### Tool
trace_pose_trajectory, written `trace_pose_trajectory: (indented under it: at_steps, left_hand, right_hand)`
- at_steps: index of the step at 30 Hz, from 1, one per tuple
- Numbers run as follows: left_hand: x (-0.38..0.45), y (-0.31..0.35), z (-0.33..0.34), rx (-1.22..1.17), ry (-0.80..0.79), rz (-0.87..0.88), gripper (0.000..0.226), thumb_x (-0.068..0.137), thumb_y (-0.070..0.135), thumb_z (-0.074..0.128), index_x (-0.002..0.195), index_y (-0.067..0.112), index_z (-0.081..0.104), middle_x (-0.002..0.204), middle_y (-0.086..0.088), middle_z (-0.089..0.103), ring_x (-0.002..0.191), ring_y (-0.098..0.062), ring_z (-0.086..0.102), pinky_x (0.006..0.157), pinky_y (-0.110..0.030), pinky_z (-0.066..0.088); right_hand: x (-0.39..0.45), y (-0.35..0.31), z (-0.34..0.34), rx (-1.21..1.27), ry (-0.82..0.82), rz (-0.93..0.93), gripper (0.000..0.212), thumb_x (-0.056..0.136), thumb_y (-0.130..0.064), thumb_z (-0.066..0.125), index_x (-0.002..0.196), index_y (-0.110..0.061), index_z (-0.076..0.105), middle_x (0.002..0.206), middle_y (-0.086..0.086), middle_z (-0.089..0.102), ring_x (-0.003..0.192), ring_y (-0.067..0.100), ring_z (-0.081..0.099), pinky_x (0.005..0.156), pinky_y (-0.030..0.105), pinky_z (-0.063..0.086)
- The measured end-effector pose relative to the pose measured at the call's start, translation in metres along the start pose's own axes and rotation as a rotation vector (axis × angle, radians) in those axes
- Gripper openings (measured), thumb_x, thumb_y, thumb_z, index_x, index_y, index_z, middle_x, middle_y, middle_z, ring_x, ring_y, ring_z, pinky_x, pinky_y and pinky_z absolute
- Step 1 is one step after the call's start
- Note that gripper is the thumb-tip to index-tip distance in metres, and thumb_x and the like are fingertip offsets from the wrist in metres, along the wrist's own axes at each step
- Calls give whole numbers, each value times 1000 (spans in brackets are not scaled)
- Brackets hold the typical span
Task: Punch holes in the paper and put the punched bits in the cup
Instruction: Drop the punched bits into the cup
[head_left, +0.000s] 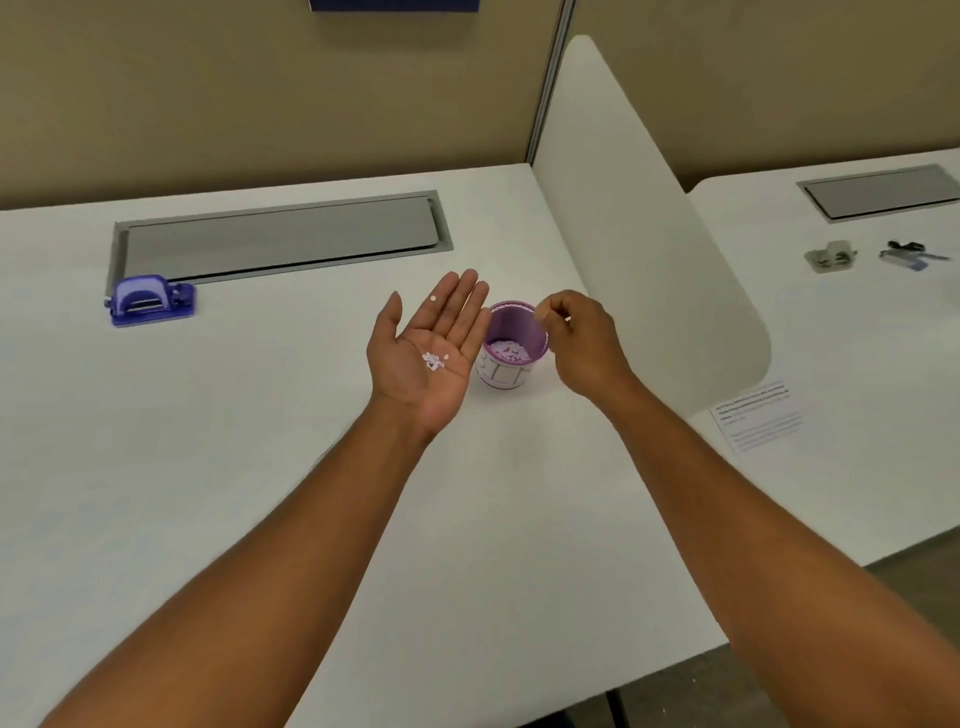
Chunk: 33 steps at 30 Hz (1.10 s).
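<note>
Transfer step: left hand (434, 348), fingers flat and together, cups punched bits (434, 360); right hand (576, 338) pinches over the cup (511, 345) mid-desk; next, release them inside

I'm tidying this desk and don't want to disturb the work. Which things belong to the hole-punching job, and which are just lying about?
Part of the job:
- purple cup
- paper bits on the open left hand
- right hand, pinched above the cup
- purple hole punch

Lying about:
- printed sheet
- small grey object and dark items on the next desk
</note>
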<state>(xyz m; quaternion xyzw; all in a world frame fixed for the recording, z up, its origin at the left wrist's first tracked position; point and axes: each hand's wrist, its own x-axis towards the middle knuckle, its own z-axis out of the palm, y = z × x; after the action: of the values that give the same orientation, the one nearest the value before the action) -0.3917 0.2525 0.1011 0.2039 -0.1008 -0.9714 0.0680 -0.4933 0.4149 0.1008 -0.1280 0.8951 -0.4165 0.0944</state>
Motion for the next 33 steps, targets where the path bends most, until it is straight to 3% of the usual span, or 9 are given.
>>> trace_pose_trajectory:
  at_steps: [5,12,18,22,25,30,33]
  left_hand:
    - [25,-10,15,68,42,48,59,111,44,40,141,-1,61,141,-21,68,133,-36,64,119,-46,46]
    - [48,-14,19,200,53,65,60,111,45,37,143,-1,60,141,-21,68,133,-35,65,118,-45,48]
    - [66,-20,21,322,19,51,66,112,49,31,143,-3,59,142,-22,67,135,-34,63,123,-45,41]
    - [73,-26,27,348,-69,13,87,107,66,24,148,-4,53,148,-24,61,140,-35,59,126,-47,37]
    - [78,-26,29,329,-152,-31,103,99,80,20,153,-4,47,154,-23,56,144,-35,54,127,-47,34]
    - [87,-24,30,334,-225,-88,116,92,89,12,156,-4,43,158,-23,51,148,-33,50,128,-44,32]
    - [91,-26,27,353,-237,-90,120,91,90,9,155,-5,44,158,-23,52,148,-33,51,128,-43,32]
  right_hand:
    - [29,12,-4,-206,-157,-168,14,97,-11,66,94,-13,80,90,-1,77,82,15,68,79,28,55]
    - [41,19,-9,-207,-194,-200,12,82,-9,80,79,-19,78,77,-7,73,65,2,61,67,13,47]
    - [40,15,-12,-283,-231,-304,4,88,-18,78,90,-16,81,87,-3,73,73,9,60,76,33,57]
    - [31,12,-15,-192,-37,-467,11,93,-13,68,99,-12,77,91,1,70,75,14,61,75,32,54]
    - [21,11,-9,-167,45,-609,17,96,-10,62,108,-7,74,101,7,70,87,20,64,79,33,56]
    - [15,12,6,-270,-70,-724,46,98,-13,54,143,-11,60,124,11,59,104,23,55,90,35,54]
    - [16,16,12,-299,-97,-742,48,99,-19,55,146,-11,58,129,14,59,105,25,57,90,39,56]
